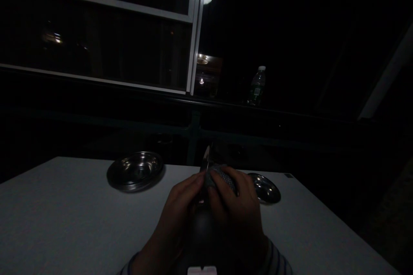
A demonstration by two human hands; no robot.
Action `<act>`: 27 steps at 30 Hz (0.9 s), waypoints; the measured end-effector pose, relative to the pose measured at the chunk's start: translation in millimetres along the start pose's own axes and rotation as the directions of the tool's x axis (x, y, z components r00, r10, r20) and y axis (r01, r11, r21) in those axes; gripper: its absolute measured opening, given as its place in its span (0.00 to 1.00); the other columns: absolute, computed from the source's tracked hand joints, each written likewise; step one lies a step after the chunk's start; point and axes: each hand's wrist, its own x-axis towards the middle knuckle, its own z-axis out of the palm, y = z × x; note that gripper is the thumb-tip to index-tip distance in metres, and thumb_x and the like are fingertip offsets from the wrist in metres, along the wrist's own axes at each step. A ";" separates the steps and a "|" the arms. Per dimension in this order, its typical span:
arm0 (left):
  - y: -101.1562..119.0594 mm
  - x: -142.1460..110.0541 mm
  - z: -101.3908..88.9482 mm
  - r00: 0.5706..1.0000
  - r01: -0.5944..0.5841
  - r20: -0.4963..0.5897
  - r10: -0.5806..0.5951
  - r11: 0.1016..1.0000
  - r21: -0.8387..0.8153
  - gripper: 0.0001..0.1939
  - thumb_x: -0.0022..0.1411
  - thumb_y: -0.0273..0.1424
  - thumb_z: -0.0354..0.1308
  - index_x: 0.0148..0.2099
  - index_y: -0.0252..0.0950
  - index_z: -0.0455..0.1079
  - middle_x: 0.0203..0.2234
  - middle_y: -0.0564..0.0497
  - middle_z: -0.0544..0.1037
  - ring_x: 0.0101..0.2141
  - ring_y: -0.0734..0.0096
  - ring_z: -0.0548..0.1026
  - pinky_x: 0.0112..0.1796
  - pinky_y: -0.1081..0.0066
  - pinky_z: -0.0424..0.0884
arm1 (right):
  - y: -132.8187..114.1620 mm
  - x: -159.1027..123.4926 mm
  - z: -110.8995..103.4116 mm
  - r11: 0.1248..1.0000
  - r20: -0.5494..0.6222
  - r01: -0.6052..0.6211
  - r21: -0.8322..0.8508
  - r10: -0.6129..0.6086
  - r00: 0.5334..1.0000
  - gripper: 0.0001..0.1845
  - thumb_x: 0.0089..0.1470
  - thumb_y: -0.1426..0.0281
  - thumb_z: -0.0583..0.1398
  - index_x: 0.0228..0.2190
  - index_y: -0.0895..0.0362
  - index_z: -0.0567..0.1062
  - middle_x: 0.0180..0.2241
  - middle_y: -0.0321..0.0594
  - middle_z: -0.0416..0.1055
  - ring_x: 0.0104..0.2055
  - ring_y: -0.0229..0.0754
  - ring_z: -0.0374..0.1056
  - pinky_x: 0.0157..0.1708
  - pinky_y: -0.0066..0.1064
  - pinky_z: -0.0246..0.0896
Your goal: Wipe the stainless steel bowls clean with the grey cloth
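Close together over the table's middle, both my hands work on a shiny metal dish [205, 161], seen nearly edge-on and upright. My left hand [180, 202] is closed on its left side, with the thumb near the top. The fingers of my right hand [237, 197] are curled round a grey patterned cloth [226, 177], which is pressed against the dish's right face. The dish's lower part is hidden by my hands and dark shadow. Left of them sits a stack of shallow metal dishes [134, 174]. A single metal dish [268, 190] lies just beyond my right hand.
The white table [71, 215] has its far edge just past the dishes. Behind it, a plastic bottle [257, 88] with a white cap stands on a dark ledge beside a window frame [194, 30]. The room is very dim.
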 end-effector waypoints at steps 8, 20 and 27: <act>4.2 -0.2 -3.9 0.999 -0.002 0.039 0.000 0.999 0.033 0.17 0.55 0.32 0.57 0.48 0.39 0.70 0.45 0.47 0.75 0.47 0.63 0.70 0.50 0.67 0.61 | 0.5 4.7 -7.7 0.999 0.043 0.042 0.000 -0.042 0.998 0.14 0.53 0.70 0.54 0.42 0.57 0.73 0.41 0.47 0.67 0.40 0.45 0.62 0.37 0.37 0.58; 1.9 -0.1 -1.0 0.997 -0.072 -0.024 0.076 0.985 0.158 0.17 0.56 0.33 0.56 0.48 0.39 0.70 0.44 0.48 0.76 0.44 0.66 0.72 0.48 0.70 0.62 | 1.6 3.2 -7.0 0.997 0.025 0.003 -0.073 -0.001 1.000 0.12 0.54 0.69 0.53 0.40 0.53 0.72 0.41 0.44 0.68 0.39 0.43 0.62 0.36 0.35 0.55; 0.4 1.6 0.1 0.989 -0.072 -0.116 0.091 0.986 0.153 0.16 0.55 0.33 0.57 0.46 0.38 0.72 0.42 0.48 0.77 0.43 0.64 0.72 0.46 0.70 0.64 | -1.0 2.2 -4.6 0.991 0.057 0.056 -0.118 -0.049 0.997 0.12 0.53 0.66 0.54 0.39 0.52 0.73 0.41 0.44 0.68 0.40 0.45 0.62 0.38 0.36 0.52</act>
